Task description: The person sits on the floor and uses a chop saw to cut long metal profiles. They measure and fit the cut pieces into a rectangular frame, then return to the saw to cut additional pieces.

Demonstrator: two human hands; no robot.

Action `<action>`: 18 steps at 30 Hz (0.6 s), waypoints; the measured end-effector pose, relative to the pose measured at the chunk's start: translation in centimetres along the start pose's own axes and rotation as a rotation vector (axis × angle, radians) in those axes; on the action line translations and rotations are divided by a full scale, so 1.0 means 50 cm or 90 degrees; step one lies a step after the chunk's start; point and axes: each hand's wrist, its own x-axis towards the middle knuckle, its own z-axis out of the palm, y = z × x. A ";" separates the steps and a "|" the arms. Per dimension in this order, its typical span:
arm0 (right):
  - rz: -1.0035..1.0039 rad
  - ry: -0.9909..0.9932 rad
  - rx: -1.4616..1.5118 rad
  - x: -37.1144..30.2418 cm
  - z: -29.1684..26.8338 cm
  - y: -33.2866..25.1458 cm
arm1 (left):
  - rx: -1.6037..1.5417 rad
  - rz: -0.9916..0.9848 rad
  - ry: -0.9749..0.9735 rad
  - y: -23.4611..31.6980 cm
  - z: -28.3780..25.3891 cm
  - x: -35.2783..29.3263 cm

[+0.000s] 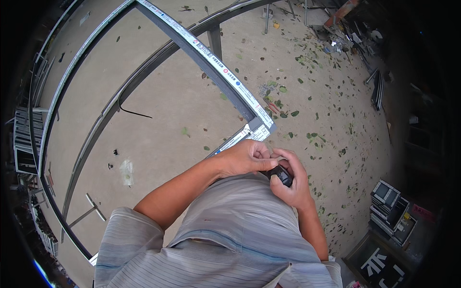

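In front of my belly, my right hand (294,185) is closed round a small, dark, rounded object (283,177) with a shiny black case. Its exact kind is mostly covered by my fingers. My left hand (246,157) meets it from the left, fingers curled and thumb pressed against the object's near end. Just beyond both hands lies the corner of a large frame (225,72), its grey metal bars wrapped in printed white-and-blue protective film. A small white patch (248,128) shows at the inner side of that corner.
A dark curved bar (139,72) passes under the frame, resting on stands. Fallen leaves (312,139) and red-handled pliers (273,107) lie on the concrete floor. Stacked frame pieces (391,211) and a dark sign board (379,264) stand at the lower right; scrap (341,43) is heaped at the far right.
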 end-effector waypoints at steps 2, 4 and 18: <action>0.013 -0.020 -0.054 0.003 0.006 -0.019 | 0.004 0.011 -0.012 -0.001 -0.012 -0.010; 0.024 -0.032 -0.098 0.004 0.008 -0.035 | 0.012 0.021 -0.025 -0.001 -0.026 -0.018; 0.241 0.061 -0.400 -0.200 -0.171 0.112 | -0.078 0.250 0.315 0.135 -0.356 -0.129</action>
